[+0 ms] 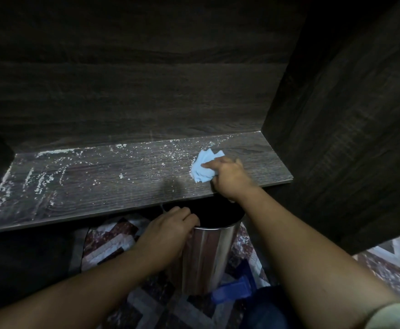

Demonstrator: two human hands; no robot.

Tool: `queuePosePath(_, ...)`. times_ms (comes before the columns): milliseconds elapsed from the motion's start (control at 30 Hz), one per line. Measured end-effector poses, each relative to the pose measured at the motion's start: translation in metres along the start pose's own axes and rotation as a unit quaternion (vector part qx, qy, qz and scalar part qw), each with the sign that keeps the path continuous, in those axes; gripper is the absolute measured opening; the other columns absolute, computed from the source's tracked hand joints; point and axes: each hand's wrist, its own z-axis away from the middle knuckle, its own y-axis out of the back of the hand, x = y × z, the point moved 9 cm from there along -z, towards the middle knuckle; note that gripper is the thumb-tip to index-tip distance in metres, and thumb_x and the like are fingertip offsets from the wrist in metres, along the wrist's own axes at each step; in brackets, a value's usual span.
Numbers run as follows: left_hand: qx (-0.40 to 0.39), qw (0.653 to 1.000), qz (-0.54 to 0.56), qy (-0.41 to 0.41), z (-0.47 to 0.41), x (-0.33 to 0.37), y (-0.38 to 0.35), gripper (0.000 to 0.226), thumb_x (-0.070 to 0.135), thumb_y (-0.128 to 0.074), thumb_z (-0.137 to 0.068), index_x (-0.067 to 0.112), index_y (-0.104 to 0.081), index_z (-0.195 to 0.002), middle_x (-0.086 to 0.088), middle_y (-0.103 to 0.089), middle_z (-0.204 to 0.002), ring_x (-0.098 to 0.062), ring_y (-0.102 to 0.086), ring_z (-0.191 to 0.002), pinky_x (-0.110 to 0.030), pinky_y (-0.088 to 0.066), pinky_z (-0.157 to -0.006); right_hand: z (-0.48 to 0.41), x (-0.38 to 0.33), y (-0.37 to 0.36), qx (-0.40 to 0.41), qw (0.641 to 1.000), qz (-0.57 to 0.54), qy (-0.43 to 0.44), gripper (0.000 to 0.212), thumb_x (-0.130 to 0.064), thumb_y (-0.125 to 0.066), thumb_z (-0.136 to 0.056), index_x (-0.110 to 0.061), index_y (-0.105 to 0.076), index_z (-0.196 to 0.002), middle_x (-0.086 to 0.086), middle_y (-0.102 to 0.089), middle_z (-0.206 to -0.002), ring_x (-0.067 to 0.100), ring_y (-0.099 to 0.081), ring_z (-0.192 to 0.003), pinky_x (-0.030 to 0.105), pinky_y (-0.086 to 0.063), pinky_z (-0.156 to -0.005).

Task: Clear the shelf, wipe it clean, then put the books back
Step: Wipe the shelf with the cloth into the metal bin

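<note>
The dark wooden shelf point(104, 186) runs across the middle of the view, bare of books and speckled with white dust and crumbs. My right hand point(230, 179) grips a light blue cloth point(202, 166) and presses it onto the shelf near its right end. Just below the shelf's front edge, my left hand point(168, 229) holds the rim of a shiny metal bin point(208, 255). No books are in view.
A dark wooden side panel point(336, 138) closes the shelf on the right, and a back panel point(135, 79) rises behind it. A patterned tiled floor point(113, 243) lies under the bin. A blue object point(234, 290) sits on the floor beside the bin's base.
</note>
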Motion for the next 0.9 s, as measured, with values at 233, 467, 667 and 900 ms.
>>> queuePosePath(233,0.005,1.000,-0.007,-0.011,0.004,0.002,0.006,0.033,0.010,-0.077,-0.064,0.019,-0.058,-0.090,0.001,-0.054,-0.081,-0.020,-0.055,-0.074,-0.029,-0.051,-0.057,0.009,-0.007,0.042,0.069,0.996,-0.002,0.051,0.048,-0.012,-0.052,-0.088,-0.035,-0.060,-0.128,0.003,-0.051,-0.141,0.027,-0.044,-0.126,0.030,-0.031,-0.107)
queuePosePath(467,0.004,1.000,-0.004,-0.006,0.011,-0.003,0.005,0.032,0.011,-0.076,-0.067,0.020,-0.056,-0.090,0.002,-0.053,-0.082,-0.019,-0.054,-0.075,-0.031,-0.052,-0.056,-0.005,-0.001,0.025,0.081,0.996,0.020,0.002,0.058,-0.009,-0.044,-0.093,-0.041,-0.043,-0.141,0.004,-0.034,-0.154,0.038,-0.034,-0.128,0.046,-0.035,-0.107)
queuePosePath(667,0.002,1.000,-0.017,0.000,0.014,-0.009,0.007,0.016,0.023,-0.049,-0.079,0.020,-0.056,-0.092,0.001,-0.053,-0.085,-0.021,-0.054,-0.079,-0.035,-0.052,-0.059,-0.015,-0.019,-0.005,0.022,0.997,0.070,0.032,0.064,-0.012,-0.048,-0.088,-0.040,-0.036,-0.144,0.003,-0.036,-0.152,0.036,-0.035,-0.133,0.050,-0.037,-0.105)
queuePosePath(900,-0.010,1.000,-0.024,0.015,0.019,-0.008,0.007,0.024,0.011,-0.073,-0.071,0.017,-0.060,-0.090,0.000,-0.055,-0.083,-0.021,-0.056,-0.078,-0.036,-0.053,-0.060,0.003,-0.032,-0.008,-0.011,0.994,0.073,0.077,0.059,-0.013,-0.047,-0.090,-0.042,-0.043,-0.141,0.000,-0.037,-0.150,0.034,-0.032,-0.126,0.047,-0.034,-0.107)
